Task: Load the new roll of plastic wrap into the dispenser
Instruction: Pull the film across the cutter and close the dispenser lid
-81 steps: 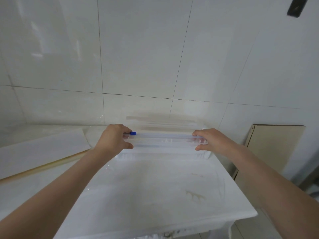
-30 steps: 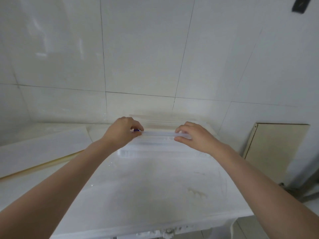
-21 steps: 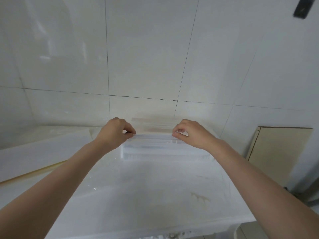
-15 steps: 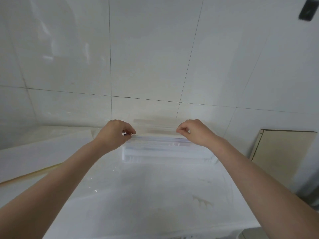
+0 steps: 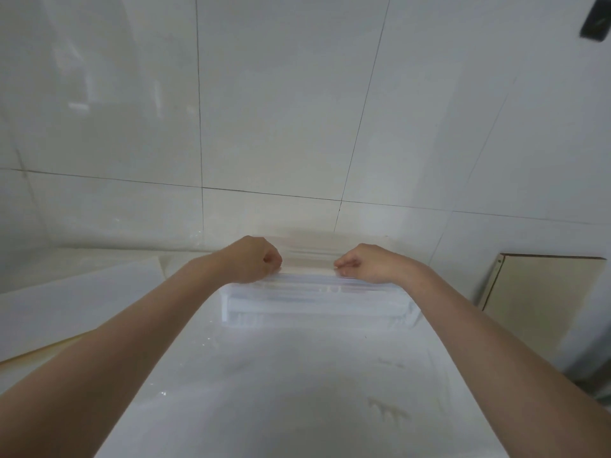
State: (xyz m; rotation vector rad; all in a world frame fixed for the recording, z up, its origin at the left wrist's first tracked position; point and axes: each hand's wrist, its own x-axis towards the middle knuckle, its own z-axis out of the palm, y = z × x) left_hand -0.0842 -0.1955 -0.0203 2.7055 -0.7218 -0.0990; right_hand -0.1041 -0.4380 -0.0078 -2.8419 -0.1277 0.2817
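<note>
A long white plastic wrap dispenser lies across the far end of the white table, close to the tiled wall. My left hand is closed on the top edge of the dispenser near its left end. My right hand is closed on the same top edge right of the middle. Between the two hands a thin clear sheet of wrap stretches up from the top edge. The roll inside is hard to make out.
A pale board with a yellowish edge lies to the left of the table. A beige panel leans against the wall at the right. The white tiled wall stands right behind the dispenser. A brownish stain marks the table's near right.
Both hands moved from the dispenser's ends toward its middle and now pinch its top edge. The blue piece seen by my left hand earlier is hidden. The camera tilted up slightly.
</note>
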